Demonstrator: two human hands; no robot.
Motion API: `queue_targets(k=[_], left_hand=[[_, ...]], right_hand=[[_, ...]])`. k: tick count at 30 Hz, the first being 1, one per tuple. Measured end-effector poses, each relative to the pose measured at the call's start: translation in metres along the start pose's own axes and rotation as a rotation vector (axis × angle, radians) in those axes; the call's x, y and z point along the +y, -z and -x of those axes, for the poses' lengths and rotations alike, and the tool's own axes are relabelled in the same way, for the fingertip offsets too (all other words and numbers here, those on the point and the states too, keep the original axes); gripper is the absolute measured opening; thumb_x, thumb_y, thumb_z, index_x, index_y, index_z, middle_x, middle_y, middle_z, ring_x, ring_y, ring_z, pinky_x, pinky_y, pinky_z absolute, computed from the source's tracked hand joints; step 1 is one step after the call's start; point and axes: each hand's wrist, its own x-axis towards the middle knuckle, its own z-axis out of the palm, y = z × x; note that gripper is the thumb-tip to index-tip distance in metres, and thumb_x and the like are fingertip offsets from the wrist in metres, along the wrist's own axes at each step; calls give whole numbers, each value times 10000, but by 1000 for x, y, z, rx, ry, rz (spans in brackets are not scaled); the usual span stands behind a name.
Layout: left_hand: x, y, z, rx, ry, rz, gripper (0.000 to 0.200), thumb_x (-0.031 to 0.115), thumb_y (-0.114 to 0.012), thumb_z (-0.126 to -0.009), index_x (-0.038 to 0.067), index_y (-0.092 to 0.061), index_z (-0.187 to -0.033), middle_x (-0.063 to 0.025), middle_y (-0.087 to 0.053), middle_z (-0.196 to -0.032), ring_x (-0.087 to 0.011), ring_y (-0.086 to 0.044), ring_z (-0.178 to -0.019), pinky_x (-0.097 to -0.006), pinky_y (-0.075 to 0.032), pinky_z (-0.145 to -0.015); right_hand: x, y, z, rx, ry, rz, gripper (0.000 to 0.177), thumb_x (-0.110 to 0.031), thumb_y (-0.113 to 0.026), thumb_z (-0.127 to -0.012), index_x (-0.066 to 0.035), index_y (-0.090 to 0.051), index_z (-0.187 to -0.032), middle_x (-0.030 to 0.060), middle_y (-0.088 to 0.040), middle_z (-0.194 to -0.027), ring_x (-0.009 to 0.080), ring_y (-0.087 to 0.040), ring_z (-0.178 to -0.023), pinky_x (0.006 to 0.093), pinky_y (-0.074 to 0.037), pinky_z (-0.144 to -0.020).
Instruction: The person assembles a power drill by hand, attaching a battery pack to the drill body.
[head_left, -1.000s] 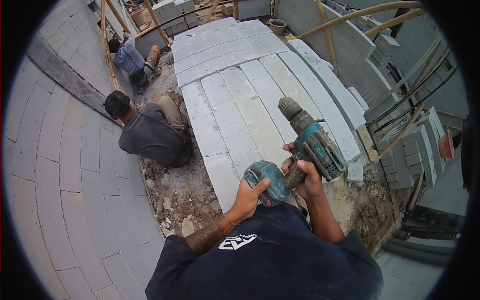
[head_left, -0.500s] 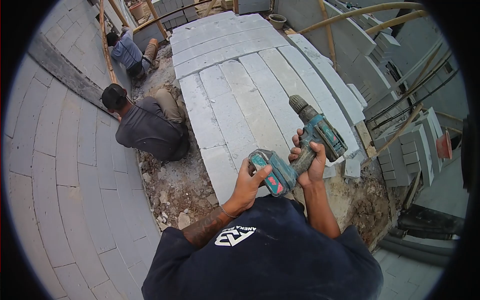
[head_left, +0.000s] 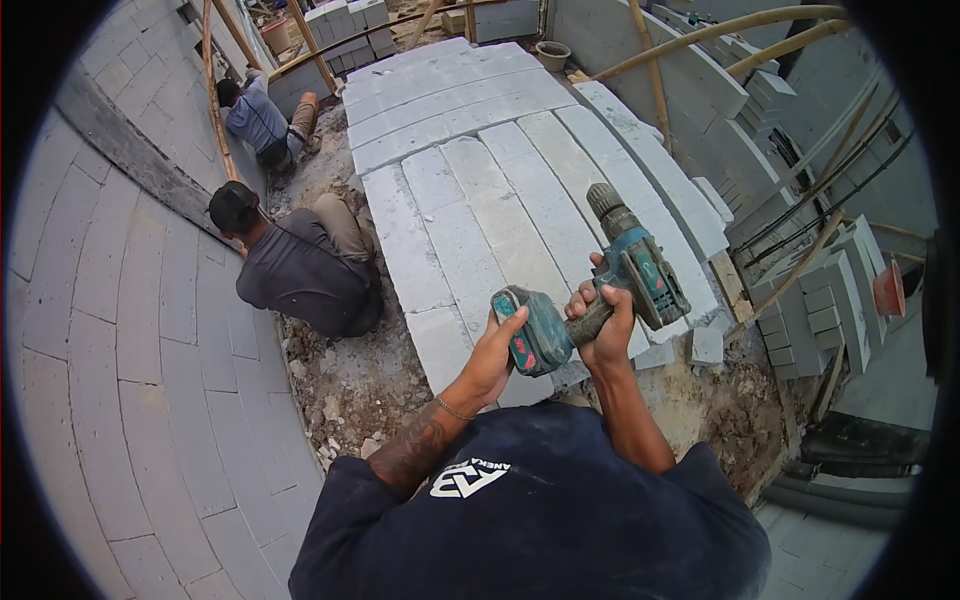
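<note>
A teal and black cordless drill [head_left: 648, 278], dusty and worn, is held up in front of my chest with its bare chuck pointing away from me. My right hand [head_left: 612, 328] wraps round its handle. At the foot of the handle is a thick battery pack [head_left: 540, 332] with a teal and red label. My left hand [head_left: 490, 358] grips this pack from the left, thumb over its top edge and fingers mostly hidden beneath. Behind the drill, a broad stack of pale blocks [head_left: 455, 210] fills the middle of the view.
Two people crouch by the block wall [head_left: 130, 380] on the left: a nearer one in a dark shirt [head_left: 305, 265] and a farther one in a blue shirt [head_left: 258, 125]. Rubble [head_left: 345, 395] covers the ground between wall and stack. Bamboo poles [head_left: 720, 45] lean at the right.
Both hands have shifted slightly, with the battery pack moving up and left. The drill has turned a little, its chuck now pointing more straight ahead. The whole view has shifted slightly.
</note>
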Motion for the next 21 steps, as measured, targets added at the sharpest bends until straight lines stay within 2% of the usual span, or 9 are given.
queue_targets(k=[2, 3, 5, 10, 12, 14, 17, 20, 21], left_hand=[[-6, 6, -2, -31, 39, 101, 422, 353, -426, -968, 81, -394, -1289, -57, -500, -1223, -175, -478, -1139, -369, -379, -968], [-7, 6, 2, -13, 60, 75, 459, 396, -387, -972, 64, -395, -1289, -72, -493, -1246, -185, -479, -1141, -376, -362, -978], [-16, 15, 3, -15, 91, 79, 464, 397, -394, -970, 54, -401, -1283, -80, -482, -1260, -192, -467, -1155, -379, -348, -992], [-35, 18, 22, 82, 125, -25, 549, 419, -427, -949, 10, -374, -1312, -132, -415, -1345, -239, -398, -1242, -386, -298, -1045], [-32, 18, 25, 332, -137, -426, 639, 435, -464, -925, -21, -326, -1351, -187, -349, -1396, -274, -329, -1304, -385, -253, -1080], [-11, 14, 26, 330, -276, -369, 708, 404, -541, -890, -61, -293, -1363, -238, -370, -1368, -276, -327, -1312, -387, -252, -1074], [26, -9, 28, -107, -424, -190, 661, 450, -486, -914, -40, -340, -1334, -214, -446, -1310, -299, -416, -1250, -387, -256, -1081], [33, -31, 27, -87, -208, 148, 625, 483, -478, -913, -12, -391, -1286, -187, -482, -1274, -300, -429, -1235, -408, -288, -1071], [36, -38, 27, -99, -181, 282, 563, 475, -505, -906, 17, -434, -1226, -157, -526, -1209, -286, -480, -1181, -428, -353, -1034]], right_hand=[[3, 15, 2, -89, -7, 21, 530, -180, -500, -784, -9, -381, -1272, 30, -491, -761, 133, -500, -650, 310, -442, -653], [2, 17, 5, -165, 45, 252, 545, -164, -516, -771, -18, -384, -1278, 47, -512, -817, 140, -523, -696, 313, -451, -685], [-3, 22, 10, -310, 79, 550, 559, -104, -551, -756, -34, -396, -1289, 105, -547, -1031, 152, -570, -818, 310, -462, -765], [-3, 20, 25, -422, 20, 611, 518, -36, -553, -776, -23, -409, -1273, 139, -531, -1142, 142, -572, -792, 273, -462, -736], [-2, 23, 27, -445, -56, 613, 514, -59, -566, -779, -22, -412, -1268, 133, -532, -1124, 136, -558, -751, 273, -463, -686], [-2, 21, 32, -470, -66, 581, 501, -88, -580, -790, -22, -418, -1259, 125, -534, -1100, 131, -545, -713, 268, -455, -640], [-1, 24, 42, -524, -123, 615, 325, -136, -611, -830, -50, -530, -1133, 73, -574, -989, 134, -567, -739, 288, -448, -670], [-5, 25, 49, -653, -139, 939, 257, -174, -606, -837, -81, -559, -1072, 63, -582, -954, 189, -569, -798, 350, -442, -726], [0, 31, 52, -698, -18, 1090, 257, -185, -616, -827, -81, -560, -1054, 61, -585, -956, 213, -559, -841, 372, -432, -756]])
